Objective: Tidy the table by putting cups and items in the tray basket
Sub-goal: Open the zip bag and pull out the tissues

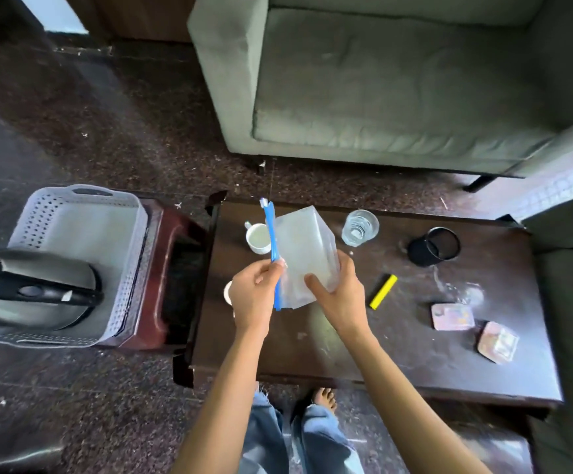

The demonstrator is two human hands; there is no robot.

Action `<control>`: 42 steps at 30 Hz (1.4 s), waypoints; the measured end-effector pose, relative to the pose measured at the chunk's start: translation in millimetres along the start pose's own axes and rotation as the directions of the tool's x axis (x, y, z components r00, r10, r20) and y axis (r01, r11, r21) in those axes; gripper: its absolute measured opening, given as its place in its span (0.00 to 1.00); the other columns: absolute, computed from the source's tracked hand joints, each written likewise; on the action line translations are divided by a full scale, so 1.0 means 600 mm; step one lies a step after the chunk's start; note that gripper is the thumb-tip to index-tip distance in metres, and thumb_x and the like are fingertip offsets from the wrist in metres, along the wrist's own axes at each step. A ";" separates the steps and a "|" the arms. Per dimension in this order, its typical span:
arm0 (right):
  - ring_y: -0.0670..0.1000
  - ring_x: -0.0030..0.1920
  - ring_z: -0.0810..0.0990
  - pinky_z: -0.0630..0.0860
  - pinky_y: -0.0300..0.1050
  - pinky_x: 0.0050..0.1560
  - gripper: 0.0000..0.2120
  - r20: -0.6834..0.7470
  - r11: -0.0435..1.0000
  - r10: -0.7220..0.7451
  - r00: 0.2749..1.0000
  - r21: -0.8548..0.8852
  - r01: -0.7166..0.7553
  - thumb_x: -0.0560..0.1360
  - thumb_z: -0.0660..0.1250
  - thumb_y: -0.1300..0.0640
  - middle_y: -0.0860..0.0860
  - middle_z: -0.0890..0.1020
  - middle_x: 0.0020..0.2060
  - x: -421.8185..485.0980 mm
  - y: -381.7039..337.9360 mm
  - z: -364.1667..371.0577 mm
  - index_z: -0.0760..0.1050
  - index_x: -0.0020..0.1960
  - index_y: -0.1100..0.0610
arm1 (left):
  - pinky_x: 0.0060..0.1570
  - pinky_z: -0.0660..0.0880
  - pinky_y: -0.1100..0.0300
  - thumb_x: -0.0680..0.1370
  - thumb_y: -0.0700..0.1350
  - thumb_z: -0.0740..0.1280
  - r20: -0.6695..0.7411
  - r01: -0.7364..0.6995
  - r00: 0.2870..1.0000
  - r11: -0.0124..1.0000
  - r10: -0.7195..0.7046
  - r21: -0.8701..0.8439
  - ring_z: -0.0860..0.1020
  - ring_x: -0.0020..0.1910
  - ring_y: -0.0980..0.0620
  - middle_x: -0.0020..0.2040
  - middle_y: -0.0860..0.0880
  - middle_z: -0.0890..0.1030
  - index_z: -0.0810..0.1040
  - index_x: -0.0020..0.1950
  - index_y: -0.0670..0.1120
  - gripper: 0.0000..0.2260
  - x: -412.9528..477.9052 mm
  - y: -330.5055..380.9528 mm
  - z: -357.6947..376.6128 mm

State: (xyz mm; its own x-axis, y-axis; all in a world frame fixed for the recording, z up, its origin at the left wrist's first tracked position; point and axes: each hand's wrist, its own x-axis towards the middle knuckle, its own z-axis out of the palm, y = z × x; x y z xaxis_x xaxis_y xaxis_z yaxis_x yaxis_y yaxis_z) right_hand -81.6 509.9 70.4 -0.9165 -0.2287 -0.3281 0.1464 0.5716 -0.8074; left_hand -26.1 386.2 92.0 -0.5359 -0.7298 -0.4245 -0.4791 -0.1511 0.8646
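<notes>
Both hands hold one clear zip pouch [307, 251] above the left end of the bench [346, 350]. Left hand [252, 295] pinches the pouch's blue zip strip [273, 234], fingers curled round it. Right hand [340, 295] grips the pouch's lower right corner, thumb on the front face. The pouch is tilted, zip edge to the left, and is off the bench surface. White cup [257, 238] sits on the bench just behind the zip strip, partly hidden by it. Clear glass [360, 227] stands upright to the right of the pouch. Black mesh pot [434, 247] lies on its side further right. Yellow marker [383, 291] lies flat near the right hand. Two coasters [452, 315] [497, 342] lie near the right end, close together. Small white object [227, 292] is mostly hidden under the left hand; can't tell what it is. Tray basket [73, 206] sits on a dark red stool [175, 251] left of the bench, with a kettle [32, 289] in its near part.
</notes>
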 end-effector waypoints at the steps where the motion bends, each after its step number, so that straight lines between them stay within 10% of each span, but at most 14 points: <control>1: 0.55 0.68 0.69 0.66 0.43 0.69 0.30 -0.044 0.997 -0.057 0.997 -0.057 0.055 0.72 0.70 0.48 0.53 0.74 0.63 -0.005 0.005 -0.007 0.66 0.69 0.58 | 0.40 0.79 0.57 0.73 0.48 0.72 0.020 -0.020 1.000 1.000 0.019 0.016 0.81 0.35 0.60 0.32 0.58 0.83 0.81 0.37 0.54 0.05 -0.010 0.003 0.006; 3: 0.55 0.77 0.52 0.45 0.46 0.76 0.35 -0.102 0.990 -0.111 0.989 -0.094 0.102 0.72 0.67 0.42 0.55 0.65 0.73 -0.018 0.008 -0.027 0.62 0.72 0.58 | 0.43 0.82 0.53 0.73 0.47 0.73 0.079 -0.065 0.995 0.996 0.061 0.052 0.83 0.38 0.56 0.35 0.56 0.84 0.81 0.38 0.52 0.04 -0.037 0.012 0.022; 11: 0.62 0.77 0.43 0.39 0.56 0.73 0.41 -0.166 0.919 -0.294 0.941 -0.321 0.230 0.70 0.61 0.33 0.60 0.55 0.77 -0.034 -0.006 -0.089 0.62 0.75 0.56 | 0.44 0.81 0.46 0.71 0.52 0.70 0.262 -0.079 0.964 0.990 0.046 0.117 0.84 0.39 0.51 0.36 0.52 0.84 0.81 0.40 0.49 0.07 -0.105 0.005 0.068; 15: 0.55 0.74 0.63 0.58 0.54 0.74 0.18 -0.037 0.989 -0.141 0.989 -0.057 0.139 0.73 0.71 0.47 0.50 0.79 0.63 -0.038 0.021 -0.107 0.79 0.61 0.52 | 0.44 0.82 0.48 0.73 0.45 0.73 0.311 -0.077 0.950 0.986 0.028 0.145 0.84 0.39 0.52 0.36 0.51 0.84 0.83 0.41 0.46 0.03 -0.124 -0.004 0.080; 18: 0.48 0.54 0.82 0.77 0.48 0.57 0.09 0.071 0.990 0.011 0.997 0.137 -0.021 0.73 0.72 0.51 0.47 0.86 0.46 -0.050 0.037 -0.119 0.83 0.53 0.51 | 0.46 0.82 0.49 0.72 0.42 0.73 0.373 -0.061 0.928 0.989 0.006 0.136 0.84 0.41 0.51 0.38 0.51 0.85 0.85 0.44 0.48 0.03 -0.132 -0.019 0.082; 23: 0.58 0.44 0.85 0.83 0.51 0.48 0.06 0.283 0.771 0.177 0.943 0.556 -0.311 0.74 0.71 0.63 0.58 0.86 0.43 -0.068 0.062 -0.129 0.83 0.51 0.60 | 0.47 0.81 0.53 0.74 0.41 0.72 0.415 0.058 0.905 0.993 -0.096 0.104 0.84 0.44 0.51 0.40 0.50 0.86 0.84 0.41 0.54 0.07 -0.144 -0.042 0.079; 35: 0.56 0.41 0.84 0.82 0.53 0.49 0.03 0.234 0.791 0.268 0.935 0.500 -0.352 0.73 0.71 0.64 0.59 0.86 0.40 -0.064 0.113 -0.097 0.82 0.47 0.61 | 0.33 0.74 0.71 0.72 0.41 0.73 0.189 0.171 0.965 0.982 -0.183 0.079 0.81 0.34 0.59 0.36 0.50 0.85 0.84 0.40 0.45 0.01 -0.152 -0.080 0.095; 42: 0.54 0.38 0.84 0.83 0.50 0.45 0.04 0.201 0.855 0.278 0.939 0.394 -0.337 0.71 0.76 0.59 0.54 0.86 0.36 -0.052 0.126 -0.096 0.82 0.39 0.58 | 0.44 0.78 0.56 0.74 0.45 0.70 0.231 0.469 0.867 0.880 -0.442 -0.073 0.81 0.48 0.50 0.47 0.46 0.84 0.83 0.45 0.45 0.04 -0.138 -0.094 0.100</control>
State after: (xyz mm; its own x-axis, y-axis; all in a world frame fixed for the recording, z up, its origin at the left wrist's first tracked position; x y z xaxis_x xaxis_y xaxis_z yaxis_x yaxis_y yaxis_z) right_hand -63.6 605.7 47.7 -0.7456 -0.2145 -0.6309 0.5808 0.2551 -0.7731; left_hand 3.5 495.4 62.3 -0.4133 -0.4116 -0.8123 -0.6225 -0.5233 0.5819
